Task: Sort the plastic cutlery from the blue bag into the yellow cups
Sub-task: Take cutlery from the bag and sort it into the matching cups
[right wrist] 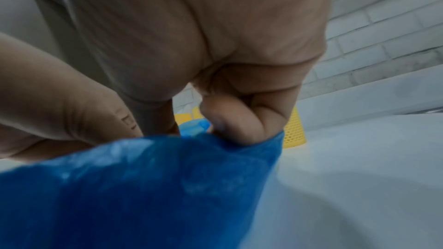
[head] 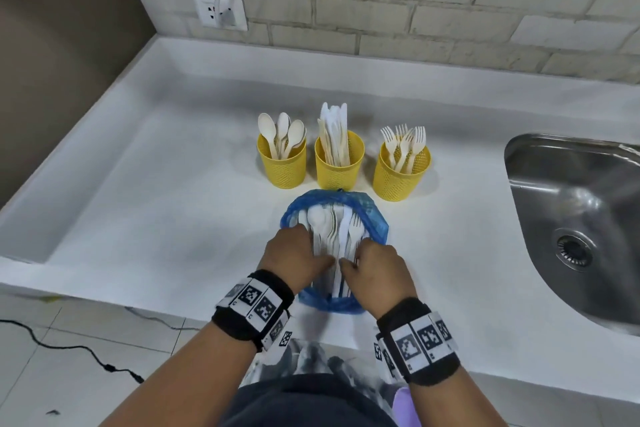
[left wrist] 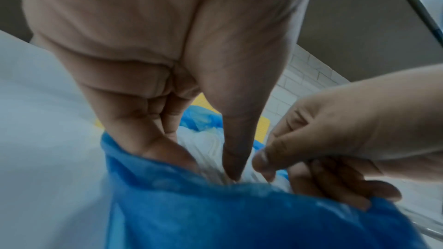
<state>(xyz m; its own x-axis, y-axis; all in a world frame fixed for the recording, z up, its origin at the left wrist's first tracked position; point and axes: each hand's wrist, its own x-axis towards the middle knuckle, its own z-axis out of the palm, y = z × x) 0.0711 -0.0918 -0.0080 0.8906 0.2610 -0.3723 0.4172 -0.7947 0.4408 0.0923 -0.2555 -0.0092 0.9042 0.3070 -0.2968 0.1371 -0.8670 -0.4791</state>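
Note:
The blue bag [head: 372,215] lies open on the white counter in front of three yellow cups. Inside it is a pile of white plastic cutlery [head: 334,224]. My left hand [head: 313,246] reaches into the bag's left side. Its fingers [left wrist: 153,143] and thumb pinch the cutlery handles [left wrist: 203,143]. At the bag's right side my right hand [head: 353,256] has its fingers [right wrist: 242,126] curled over the rim of the blue bag [right wrist: 167,177]. The left cup [head: 282,168] holds spoons, the middle cup [head: 339,170] holds knives and the right cup [head: 401,177] holds forks.
A steel sink [head: 581,218] is set into the counter at the right. The brick wall with a socket [head: 220,10] runs behind the cups. The counter's front edge [head: 138,302] is just below my wrists, with a black cable [head: 69,347] on the floor at the left.

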